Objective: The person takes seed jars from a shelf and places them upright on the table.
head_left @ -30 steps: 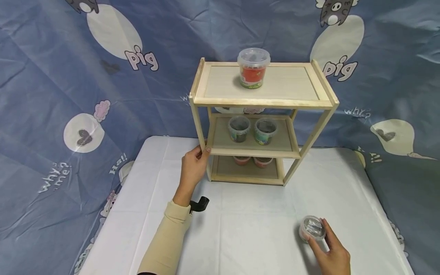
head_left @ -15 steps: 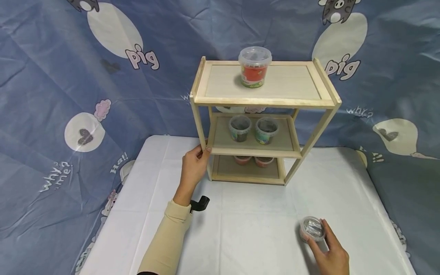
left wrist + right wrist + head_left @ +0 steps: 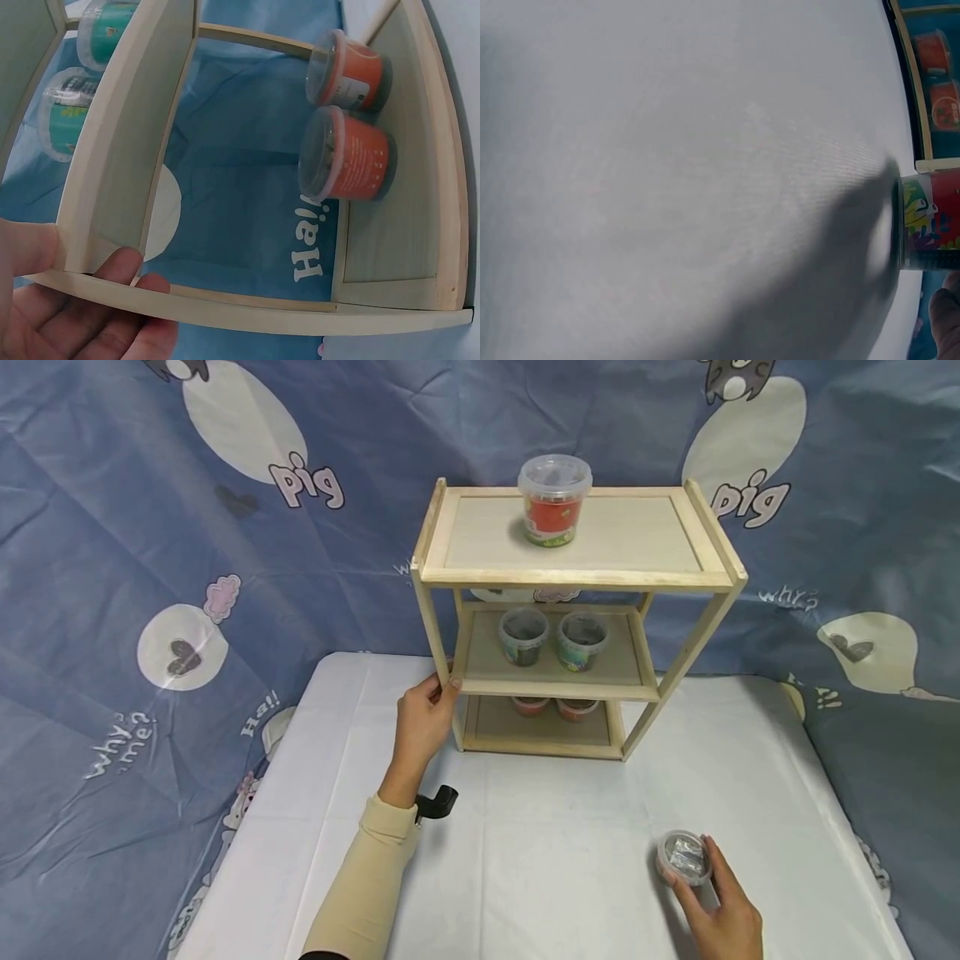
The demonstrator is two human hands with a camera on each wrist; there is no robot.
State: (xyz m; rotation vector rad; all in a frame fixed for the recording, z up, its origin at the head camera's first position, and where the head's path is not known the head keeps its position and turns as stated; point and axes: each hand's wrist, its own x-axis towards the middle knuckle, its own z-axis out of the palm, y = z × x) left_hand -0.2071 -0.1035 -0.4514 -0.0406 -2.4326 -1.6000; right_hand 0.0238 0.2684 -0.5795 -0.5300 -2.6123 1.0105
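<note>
1 left hand (image 3: 424, 717) curls fingers around the wooden rack (image 3: 630, 539), seemingly steadying it; the right hand (image 3: 722, 917) grips a lidded tub (image 3: 684, 858) by its sides, perhaps keeping it upright.

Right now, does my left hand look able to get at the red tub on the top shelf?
Probably yes, once free: your left hand grips the left front post of the rack, but the red tub stands on the top shelf with nothing in front of it.
</note>
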